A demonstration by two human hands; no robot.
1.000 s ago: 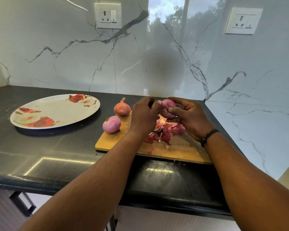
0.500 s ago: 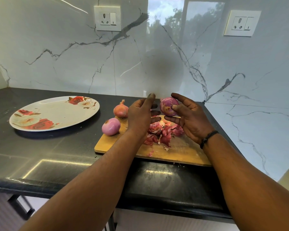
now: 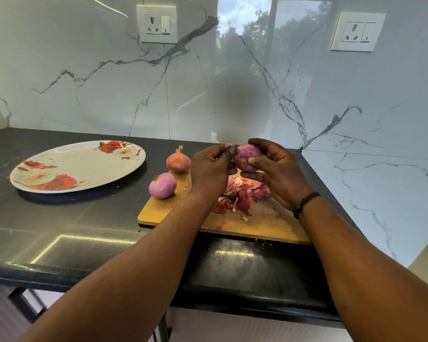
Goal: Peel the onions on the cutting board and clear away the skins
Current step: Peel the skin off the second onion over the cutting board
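My right hand [image 3: 279,176] grips a purple onion [image 3: 248,154] above the far end of the wooden cutting board [image 3: 262,223]. My left hand [image 3: 209,169] is beside it, and its fingertips pinch a small pale strip of skin [image 3: 229,145] at the onion's top. A heap of red onion skins [image 3: 242,196] lies on the board under both hands. A peeled purple onion [image 3: 162,185] sits at the board's left corner. Behind it stands an unpeeled brown onion [image 3: 178,162] with its stem up.
A large floral plate [image 3: 67,171] lies on the dark counter [image 3: 59,218] left of the board. The marble wall [image 3: 232,82] with two sockets rises close behind, and a side wall closes the right. The counter's front edge runs below my forearms.
My left hand, which had opened its fingers beside the onion, has closed again and now pinches skin at the onion's top. Both hands and the onion stay above the board's far end.
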